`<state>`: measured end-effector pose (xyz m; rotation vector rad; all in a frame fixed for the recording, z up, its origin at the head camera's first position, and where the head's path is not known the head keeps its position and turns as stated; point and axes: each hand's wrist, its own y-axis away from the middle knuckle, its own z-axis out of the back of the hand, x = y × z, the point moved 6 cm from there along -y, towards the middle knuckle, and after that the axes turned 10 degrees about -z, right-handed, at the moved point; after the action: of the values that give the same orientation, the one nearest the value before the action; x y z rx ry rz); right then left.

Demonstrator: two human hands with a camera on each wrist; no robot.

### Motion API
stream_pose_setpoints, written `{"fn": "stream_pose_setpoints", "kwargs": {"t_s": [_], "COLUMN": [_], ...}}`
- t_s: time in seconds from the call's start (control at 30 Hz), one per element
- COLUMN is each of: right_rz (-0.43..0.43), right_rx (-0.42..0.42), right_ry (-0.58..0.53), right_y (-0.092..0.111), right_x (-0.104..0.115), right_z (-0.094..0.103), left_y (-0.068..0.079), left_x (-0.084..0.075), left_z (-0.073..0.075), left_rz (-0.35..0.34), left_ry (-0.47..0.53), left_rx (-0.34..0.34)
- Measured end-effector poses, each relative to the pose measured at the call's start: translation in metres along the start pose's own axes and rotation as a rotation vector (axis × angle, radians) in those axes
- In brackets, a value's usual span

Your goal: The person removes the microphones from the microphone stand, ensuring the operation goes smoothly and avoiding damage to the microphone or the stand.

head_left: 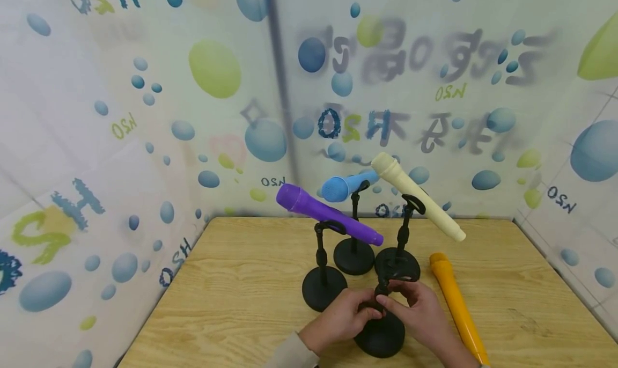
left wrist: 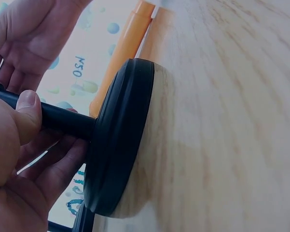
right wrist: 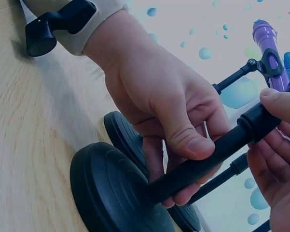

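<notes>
A black microphone stand (head_left: 380, 336) with a round base stands upright on the table near the front, its clip (head_left: 405, 277) carrying no microphone. Low on its pole (right wrist: 198, 169), my left hand (head_left: 338, 317) grips with thumb and fingers. Higher up, at the thicker collar (right wrist: 258, 121), my right hand (head_left: 425, 314) pinches between thumb and fingers. In the left wrist view, the round base (left wrist: 120, 140) meets the wood, and my left thumb (left wrist: 28, 108) presses on the pole. An orange microphone (head_left: 458, 303) lies on the table to the right of my right hand.
Behind my hands stand several more stands, holding a purple microphone (head_left: 328, 215), a blue microphone (head_left: 340, 188) and a cream microphone (head_left: 420, 196). The wooden table (head_left: 232, 282) ends at a patterned curtain (head_left: 222, 142) behind and at the sides.
</notes>
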<state>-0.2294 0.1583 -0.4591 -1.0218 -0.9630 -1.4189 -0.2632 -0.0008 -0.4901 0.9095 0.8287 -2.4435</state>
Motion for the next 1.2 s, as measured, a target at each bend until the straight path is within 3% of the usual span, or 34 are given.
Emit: {"fn": "stream_pose_setpoints", "kwargs": {"t_s": [0.17, 0.33, 0.47, 0.73, 1.0, 1.2], "right_rz": [0.097, 0.295, 0.396, 0.382, 0.372, 0.375], "right_rx": [0.083, 0.187, 0.224, 0.226, 0.191, 0.224], "right_ry": [-0.015, -0.027, -0.039, -0.069, -0.051, -0.034], "right_y": [0.000, 0.004, 0.007, 0.007, 0.009, 0.008], "right_x": [0.005, 0.011, 0.012, 0.010, 0.007, 0.005], "right_z": [0.000, -0.002, -0.003, -0.001, 0.005, 0.007], "left_y": [0.000, -0.001, 0.000, 0.002, 0.004, 0.011], "left_x": [-0.001, 0.000, 0.000, 0.001, 0.007, 0.009], "left_z": [0.000, 0.000, 0.000, 0.001, 0.001, 0.002], "left_rz": [0.001, -0.001, 0.001, 0.020, 0.087, 0.135], "left_ry": [0.013, 0.023, 0.032, 0.024, 0.072, 0.106], "left_rx": [-0.006, -0.003, 0.012, 0.045, 0.051, 0.080]}}
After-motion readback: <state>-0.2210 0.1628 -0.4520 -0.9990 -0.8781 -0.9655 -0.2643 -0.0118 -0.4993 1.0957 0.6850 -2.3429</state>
